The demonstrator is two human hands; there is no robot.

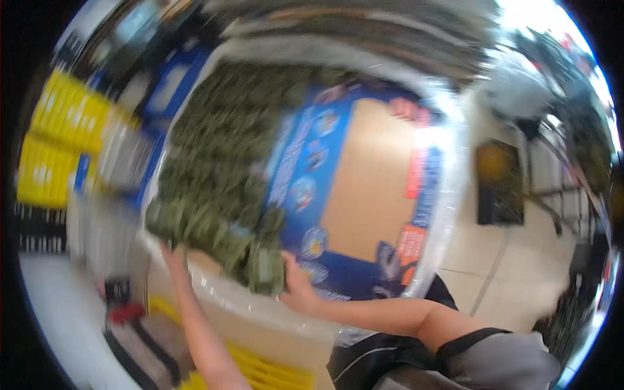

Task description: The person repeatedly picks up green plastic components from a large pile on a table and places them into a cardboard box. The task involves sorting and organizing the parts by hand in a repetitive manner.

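Green bundles (221,143), packed in rows, covered the left of a plastic-edged carton (260,309).
The right hand (300,289) had its grip clamped on the right end of the front row (208,234), beside a blue-printed cardboard sheet (305,175); the left hand (174,257) met the other end (blur hid whether its grip was closed).
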